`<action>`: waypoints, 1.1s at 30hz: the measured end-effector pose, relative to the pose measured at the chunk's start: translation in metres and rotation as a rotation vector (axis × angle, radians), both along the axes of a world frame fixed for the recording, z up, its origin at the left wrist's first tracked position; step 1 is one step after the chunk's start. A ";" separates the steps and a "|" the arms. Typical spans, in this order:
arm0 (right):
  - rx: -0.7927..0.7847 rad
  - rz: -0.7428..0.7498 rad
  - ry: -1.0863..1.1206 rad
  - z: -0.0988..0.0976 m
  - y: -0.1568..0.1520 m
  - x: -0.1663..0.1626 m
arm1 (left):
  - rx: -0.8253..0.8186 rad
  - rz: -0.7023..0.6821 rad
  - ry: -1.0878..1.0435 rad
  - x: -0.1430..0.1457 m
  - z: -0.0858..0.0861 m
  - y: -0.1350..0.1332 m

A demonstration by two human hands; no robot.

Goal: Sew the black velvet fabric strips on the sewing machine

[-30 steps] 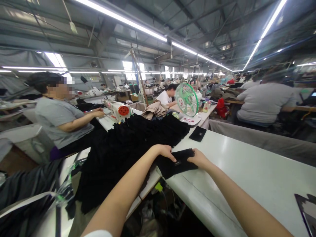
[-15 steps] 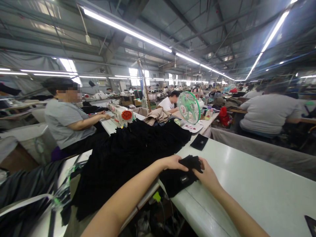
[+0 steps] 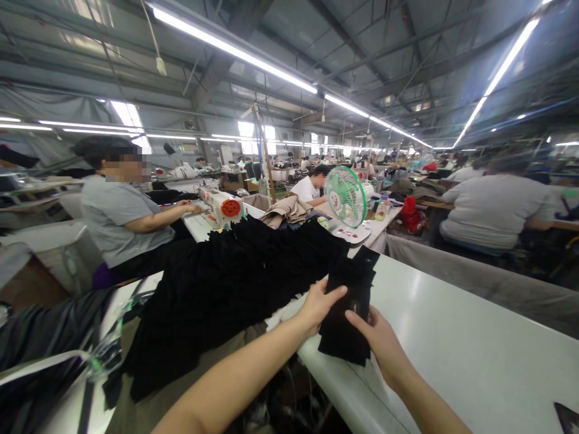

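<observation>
Both my hands grip a stack of black fabric pieces (image 3: 344, 334) with a small label on the top one. My left hand (image 3: 320, 303) holds its left edge, thumb lying across the top. From the right side, my right hand (image 3: 379, 337) pinches the stack, its thumb near the label and its other fingers partly hidden underneath. The stack is tilted up over the edge of the white table (image 3: 452, 325). Just behind it, another black piece (image 3: 367, 255) lies on the table, partly covered. A large heap of black fabric (image 3: 217, 295) spreads to the left of my hands.
A green fan (image 3: 346, 198) stands at the table's far end beside folded beige fabric (image 3: 287, 211). A co-worker in grey (image 3: 120, 226) sits left at a sewing machine (image 3: 221, 208). Another person (image 3: 488, 208) sits at right. A dark flat object (image 3: 567, 416) lies at the lower right.
The black stack has been turned so that its long side runs away from me, and its far end now reaches the piece behind. Both hands have shifted their grip to its sides.
</observation>
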State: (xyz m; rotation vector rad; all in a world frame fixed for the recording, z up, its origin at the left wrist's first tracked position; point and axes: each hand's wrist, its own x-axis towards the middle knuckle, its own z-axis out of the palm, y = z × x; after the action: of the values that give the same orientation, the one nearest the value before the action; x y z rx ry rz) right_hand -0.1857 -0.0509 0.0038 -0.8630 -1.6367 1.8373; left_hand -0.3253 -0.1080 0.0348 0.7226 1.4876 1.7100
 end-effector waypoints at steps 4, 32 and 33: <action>0.347 -0.030 -0.148 0.007 0.018 -0.004 | 0.031 0.032 -0.237 0.006 -0.001 -0.003; 1.529 -0.192 -0.047 -0.042 0.015 0.055 | -0.053 0.327 0.307 -0.070 0.098 0.050; 1.519 -0.191 -0.060 -0.054 0.017 0.059 | -0.041 0.388 0.358 -0.090 0.116 0.052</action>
State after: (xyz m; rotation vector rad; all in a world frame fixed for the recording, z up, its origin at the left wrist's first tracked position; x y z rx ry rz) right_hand -0.1271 -0.0342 -0.0499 -0.2953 -2.1811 0.1045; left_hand -0.4148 -0.0556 0.1510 0.7869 2.0105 1.8947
